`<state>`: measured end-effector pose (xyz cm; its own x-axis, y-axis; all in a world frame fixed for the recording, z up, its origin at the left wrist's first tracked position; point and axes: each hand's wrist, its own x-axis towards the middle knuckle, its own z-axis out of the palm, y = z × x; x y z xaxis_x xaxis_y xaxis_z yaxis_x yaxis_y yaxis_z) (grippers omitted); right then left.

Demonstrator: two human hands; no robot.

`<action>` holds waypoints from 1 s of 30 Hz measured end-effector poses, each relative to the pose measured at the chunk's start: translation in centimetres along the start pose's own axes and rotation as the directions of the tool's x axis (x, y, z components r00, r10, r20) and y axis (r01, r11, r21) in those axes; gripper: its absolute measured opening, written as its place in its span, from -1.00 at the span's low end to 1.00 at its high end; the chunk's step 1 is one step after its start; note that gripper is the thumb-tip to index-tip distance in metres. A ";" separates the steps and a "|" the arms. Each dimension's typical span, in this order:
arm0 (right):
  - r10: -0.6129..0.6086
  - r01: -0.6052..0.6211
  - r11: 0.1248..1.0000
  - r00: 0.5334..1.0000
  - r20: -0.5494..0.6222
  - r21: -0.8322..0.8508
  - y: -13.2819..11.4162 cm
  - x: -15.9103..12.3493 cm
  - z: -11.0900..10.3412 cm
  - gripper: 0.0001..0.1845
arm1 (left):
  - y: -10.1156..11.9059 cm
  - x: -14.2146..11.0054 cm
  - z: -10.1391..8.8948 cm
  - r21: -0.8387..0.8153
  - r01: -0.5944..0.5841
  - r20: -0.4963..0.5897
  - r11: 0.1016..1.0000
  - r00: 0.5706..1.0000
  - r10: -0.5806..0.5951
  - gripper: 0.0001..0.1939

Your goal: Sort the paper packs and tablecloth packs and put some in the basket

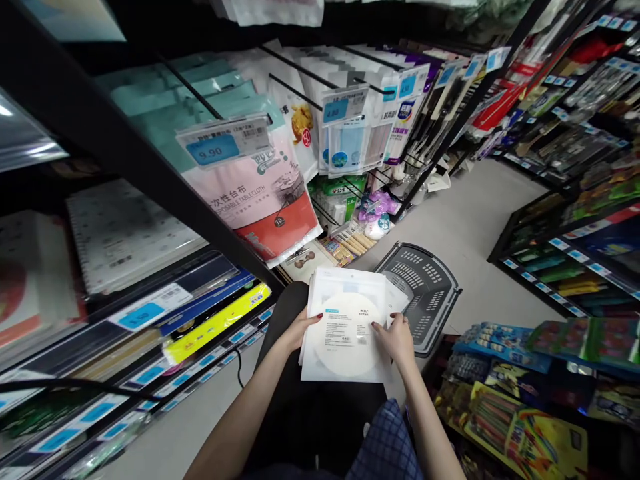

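Observation:
Over my lap I hold a stack of flat white plastic packets (345, 363), each seeming to contain a round, cream-coloured sheet. My left hand (296, 331) grips the stack's left edge, thumb on top and fingers hidden beneath. On the right side my right hand (397, 339) pinches the edge, its thumb and a finger near the printed label. Behind the stack, a dark grey plastic shopping basket (425, 293) stands on the floor. A further white packet (396, 297) shows between the stack and the basket.
Disposable tablecloth packs (265, 207) hang on hooks ahead to the left, with white packets (345, 143) beside them. A shelf with a yellow boxed item (217, 323) stands at left. Snack-like bags (525, 427) lie at lower right. The grey aisle floor (475, 220) runs between shelves.

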<state>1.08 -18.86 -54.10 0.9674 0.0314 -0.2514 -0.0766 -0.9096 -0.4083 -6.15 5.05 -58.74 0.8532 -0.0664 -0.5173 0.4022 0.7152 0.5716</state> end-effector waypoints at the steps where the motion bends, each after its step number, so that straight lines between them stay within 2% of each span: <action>1: 0.014 -0.015 1.000 0.999 0.039 0.014 0.8 0.1 0.2 -0.45 | 0.0 0.0 0.1 0.004 -0.001 0.000 1.000 1.000 0.001 -0.20; 5: 0.046 -0.068 0.987 0.988 0.147 0.144 2.5 0.2 1.3 -0.56 | -0.1 -0.1 0.1 0.035 -0.013 0.001 0.999 1.000 0.013 -0.19; 10: 0.044 -0.084 0.943 0.990 0.132 0.321 4.0 1.0 2.2 -0.63 | -0.3 0.1 -0.1 0.059 -0.021 -0.026 0.998 0.999 0.023 -0.18; 14: 0.027 -0.072 0.925 0.992 0.123 0.374 4.5 1.0 2.2 -0.64 | -0.3 0.2 0.0 0.048 0.010 -0.091 0.999 0.996 -0.006 -0.23; 17: 0.027 -0.047 0.910 0.998 0.054 0.411 5.2 0.7 1.9 -0.68 | -0.2 0.1 0.3 0.036 0.031 -0.127 0.999 0.992 -0.026 -0.24; 20: 0.099 -0.068 0.897 0.994 -0.048 0.436 7.8 1.0 1.5 -0.69 | -0.1 0.0 0.8 0.035 0.050 -0.154 0.998 0.987 -0.044 -0.22; 22: 0.237 -0.177 0.890 0.967 -0.095 0.420 10.9 1.8 1.2 -0.62 | 0.1 -0.1 1.2 0.045 0.077 -0.196 0.996 0.978 -0.067 -0.18; 23: 0.322 -0.248 0.881 0.939 -0.126 0.404 12.8 2.5 1.0 -0.58 | 0.2 0.0 1.4 0.047 0.098 -0.199 0.994 0.976 -0.087 -0.18; 26: 0.522 -0.423 0.831 0.818 -0.243 0.361 18.5 5.4 0.7 -0.48 | 0.3 0.2 1.8 0.032 0.140 -0.216 0.990 0.968 -0.130 -0.17; 28: 0.580 -0.481 0.805 0.763 -0.285 0.349 21.6 8.1 1.3 -0.46 | 0.3 0.5 2.0 0.027 0.161 -0.237 0.987 0.960 -0.150 -0.15; 30: 0.604 -0.512 0.789 0.748 -0.276 0.339 23.5 11.0 2.8 -0.45 | 0.1 0.7 2.0 0.025 0.180 -0.277 0.983 0.946 -0.167 -0.11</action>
<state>9.26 -38.72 -68.97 0.7438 -0.6402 -0.1920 -0.6376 -0.5935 -0.4912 -4.88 3.73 -57.75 0.6486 0.0106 -0.7611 0.5578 0.6737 0.4847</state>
